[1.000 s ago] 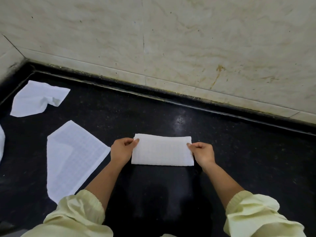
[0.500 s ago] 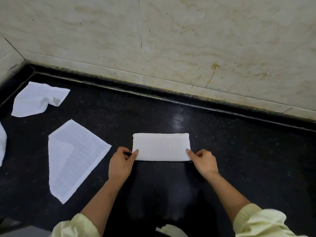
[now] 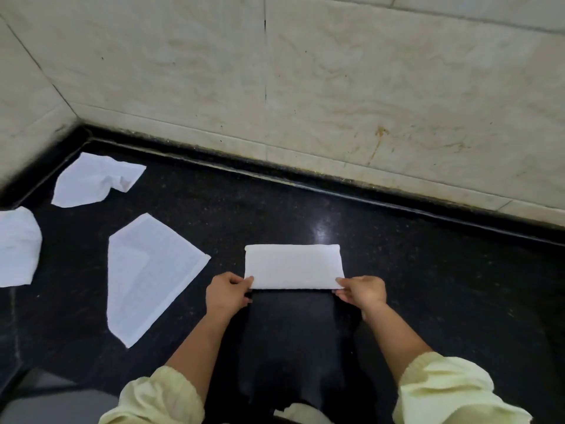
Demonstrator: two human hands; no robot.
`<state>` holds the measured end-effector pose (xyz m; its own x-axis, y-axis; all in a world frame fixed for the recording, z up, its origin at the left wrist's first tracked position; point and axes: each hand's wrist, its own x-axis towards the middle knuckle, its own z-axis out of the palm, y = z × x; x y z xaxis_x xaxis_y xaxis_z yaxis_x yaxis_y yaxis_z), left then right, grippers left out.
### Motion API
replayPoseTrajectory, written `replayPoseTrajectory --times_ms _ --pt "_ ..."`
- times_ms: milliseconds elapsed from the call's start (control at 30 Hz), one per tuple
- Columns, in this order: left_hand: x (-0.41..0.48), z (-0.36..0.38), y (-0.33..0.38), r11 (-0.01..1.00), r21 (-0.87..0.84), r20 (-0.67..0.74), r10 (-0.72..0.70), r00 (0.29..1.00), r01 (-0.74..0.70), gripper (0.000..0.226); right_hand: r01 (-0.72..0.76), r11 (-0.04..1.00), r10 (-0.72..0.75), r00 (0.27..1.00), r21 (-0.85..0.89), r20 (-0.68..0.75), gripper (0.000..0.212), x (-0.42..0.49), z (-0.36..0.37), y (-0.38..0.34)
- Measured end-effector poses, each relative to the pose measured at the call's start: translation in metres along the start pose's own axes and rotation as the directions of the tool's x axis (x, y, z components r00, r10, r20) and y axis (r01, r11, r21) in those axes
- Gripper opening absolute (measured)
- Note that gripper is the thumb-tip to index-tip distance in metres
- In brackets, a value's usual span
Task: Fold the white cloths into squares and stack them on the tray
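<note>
Folded cloth (image 3: 293, 266) lies as a strip on the black worktop (image 3: 428, 286); left hand (image 3: 227, 296) and right hand (image 3: 362, 290) pinch its near corners. Mid-fold step; next probably folding end over end into a square. Tray not visible.

Left hand (image 3: 227, 293), right hand (image 3: 363, 290) — fingertip pinches

Black speckled polished stone counter (image 3: 428, 286) fills the lower frame, with a bright glare spot (image 3: 321, 232) near its back edge. Cream marble-look wall tiles (image 3: 397, 71) rise behind the back edge. A second cream tiled wall (image 3: 21, 102) meets them at the counter's back-left corner. Thin dark vertical grout seam (image 3: 265, 56) in back wall. Rusty-brown drip stain (image 3: 379, 136) low on back wall, right of seam. Black grimy joint strip (image 3: 305, 179) along wall foot.
</note>
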<state>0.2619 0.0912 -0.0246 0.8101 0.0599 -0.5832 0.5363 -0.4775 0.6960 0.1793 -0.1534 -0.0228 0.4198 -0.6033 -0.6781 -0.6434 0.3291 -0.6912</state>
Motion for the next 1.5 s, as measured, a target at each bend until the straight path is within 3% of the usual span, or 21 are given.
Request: replayPoseTrajectory --times_ms 200,333,533,733,933,1067,1267,1500 --pt "-0.03 0.001 -0.026 0.999 0.038 0.044 -0.017 0.999 0.016 0.024 0.041 0.992 -0.038 0.999 -0.118 0.025 0.019 -0.005 -0.026 0.027" --pt "-0.033 0.001 -0.033 1.0 0.023 0.036 0.011 0.999 -0.012 0.033 0.06 0.995 -0.057 0.998 -0.074 0.038 0.015 -0.011 -0.027 0.026" --pt "-0.036 0.002 -0.038 0.981 0.05 0.067 0.181 0.981 -0.185 0.027 -0.003 1.0 0.002 1.0 0.027 0.03 0.016 -0.018 -0.014 0.011" --pt "-0.027 -0.003 -0.043 0.985 0.001 0.141 0.172 0.975 -0.173 0.027 0.056 0.998 -0.056 0.996 0.01 0.068 0.019 -0.031 0.0 -0.002" --pt "-0.024 -0.004 -0.046 0.985 -0.038 0.16 0.175 0.972 -0.171 0.025 0.236 0.962 -0.203 0.955 -0.137 0.215 0.019 -0.05 0.047 -0.004" --pt "-0.021 -0.006 -0.047 0.985 -0.074 0.186 0.168 0.968 -0.156 0.027 0.316 0.907 -0.226 0.923 -0.278 0.313 0.017 -0.057 0.081 0.002" --pt "-0.02 -0.009 -0.05 0.983 -0.107 0.229 0.168 0.959 -0.147 0.032 0.322 0.854 -0.193 0.926 -0.41 0.324 0.009 -0.061 0.113 0.012" --pt "-0.019 -0.012 -0.049 0.983 -0.119 0.249 0.165 0.955 -0.139 0.032 0.332 0.853 -0.189 0.916 -0.403 0.355 0.007 -0.063 0.125 0.023"
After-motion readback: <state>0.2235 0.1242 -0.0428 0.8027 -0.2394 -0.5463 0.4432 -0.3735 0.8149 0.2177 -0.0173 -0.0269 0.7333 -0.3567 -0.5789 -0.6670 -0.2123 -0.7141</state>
